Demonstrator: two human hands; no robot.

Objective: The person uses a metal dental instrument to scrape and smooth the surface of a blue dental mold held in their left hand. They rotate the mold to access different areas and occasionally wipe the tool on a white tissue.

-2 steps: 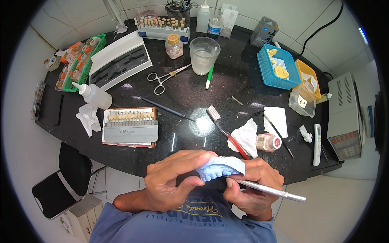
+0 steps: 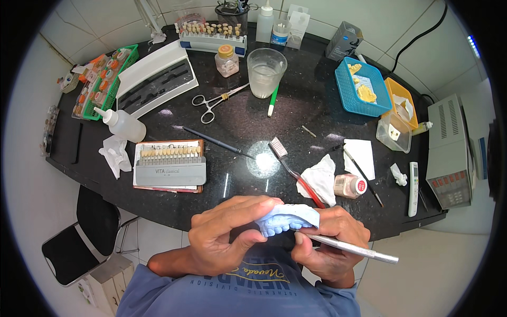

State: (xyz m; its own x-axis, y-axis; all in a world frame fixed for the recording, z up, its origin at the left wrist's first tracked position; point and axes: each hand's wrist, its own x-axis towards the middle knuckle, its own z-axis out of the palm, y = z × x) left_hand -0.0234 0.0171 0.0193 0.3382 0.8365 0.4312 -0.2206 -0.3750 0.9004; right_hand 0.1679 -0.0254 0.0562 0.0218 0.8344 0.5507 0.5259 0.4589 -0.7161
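A pale blue dental cast [image 2: 289,217] with a row of teeth along its lower side is held up in front of my chest, over the table's front edge. My left hand [image 2: 224,232] grips its left end between thumb and fingers. My right hand [image 2: 332,240] is closed on a silver metal rod-shaped tool [image 2: 364,250], whose thick end points right. The tool's other end meets the underside of the cast near the teeth; its tip is hidden. My right fingers also lie against the cast's right end.
Beyond my hands on the black table [image 2: 232,105] are a red toothbrush [image 2: 296,171], crumpled tissue [image 2: 321,179], a small bottle [image 2: 349,186] and a brush [image 2: 364,177]. A tooth shade guide [image 2: 170,171] lies left. Scissor-handled forceps [image 2: 208,108] and a glass of liquid [image 2: 266,74] stand farther back.
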